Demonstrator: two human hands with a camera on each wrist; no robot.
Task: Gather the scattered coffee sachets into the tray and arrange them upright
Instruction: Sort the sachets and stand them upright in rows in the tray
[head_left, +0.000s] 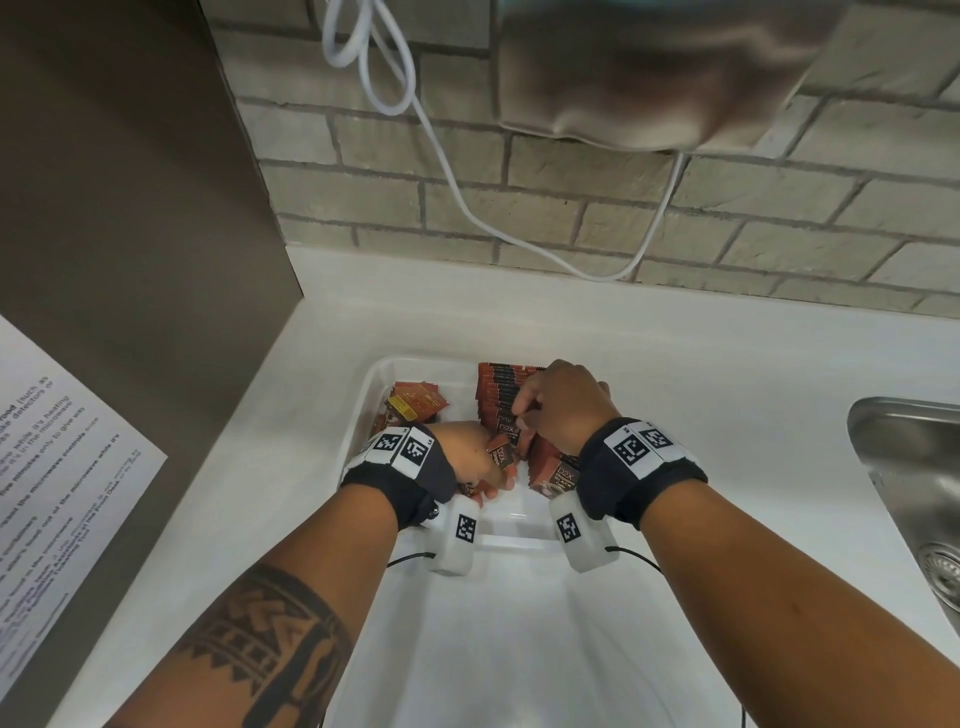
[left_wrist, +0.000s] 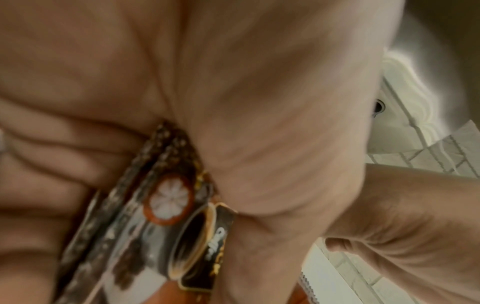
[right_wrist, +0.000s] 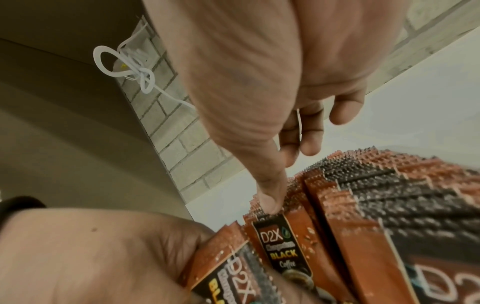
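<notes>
Centrally in the head view, the left hand (head_left: 470, 457) grips a small bundle of sachets (head_left: 503, 453), fingers curled round them; the left wrist view shows the bundle (left_wrist: 145, 218) clamped edge-on between palm and fingers. Just right of it, the right hand (head_left: 563, 402) rests on the upright row (head_left: 500, 400) of sachets, its thumb and forefinger closed on the top edge of one sachet at the near end of the row; in the right wrist view the thumb tip (right_wrist: 271, 202) presses that sachet's serrated top (right_wrist: 272, 219), the other fingers loosely bent above the row. Both hands work inside the white tray (head_left: 363, 415), which sits on the white counter (head_left: 701, 364) at frame centre. A loose pile (head_left: 418, 402) of sachets lies flat in the tray's upper left corner. A steel sink (head_left: 914, 467) occupies the right edge. A printed sheet (head_left: 57, 467) lies at the left edge. A white cable (head_left: 441, 156) hangs against the brick wall (head_left: 779, 208) at the top.
</notes>
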